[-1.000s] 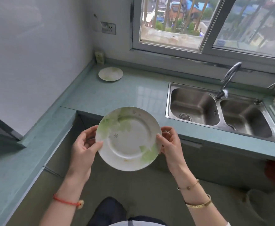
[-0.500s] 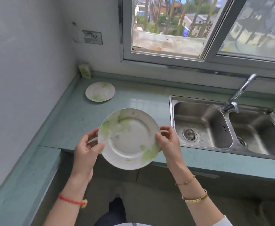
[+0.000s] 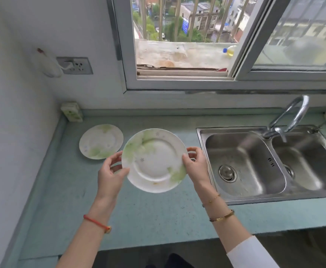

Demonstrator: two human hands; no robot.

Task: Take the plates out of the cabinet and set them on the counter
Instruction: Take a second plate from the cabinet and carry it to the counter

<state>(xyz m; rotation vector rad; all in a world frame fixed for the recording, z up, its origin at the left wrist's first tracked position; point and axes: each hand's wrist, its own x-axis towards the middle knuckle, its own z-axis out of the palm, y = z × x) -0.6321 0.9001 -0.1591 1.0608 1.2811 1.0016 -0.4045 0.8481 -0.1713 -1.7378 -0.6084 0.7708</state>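
A round, glossy white ceramic plate (image 3: 154,161) with soft green leaf prints is held above a pale teal, matte speckled counter (image 3: 139,219). The left hand (image 3: 110,175) and right hand (image 3: 197,167) each grip an opposite edge, fingers (image 3: 194,151) curled behind and thumbs on the rim. A matching plate (image 3: 100,141) lies flat on the counter behind and to the left, and a shiny stainless-steel double sink (image 3: 245,161) with a curved chrome faucet (image 3: 293,115) sits to the right.

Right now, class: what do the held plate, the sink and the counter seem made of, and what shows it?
Held plate: likely glazed ceramic; glossy white with green print. Sink: probably stainless steel; brushed grey, reflective. Counter: smooth pale green, faintly speckled; stone or composite, unclear.
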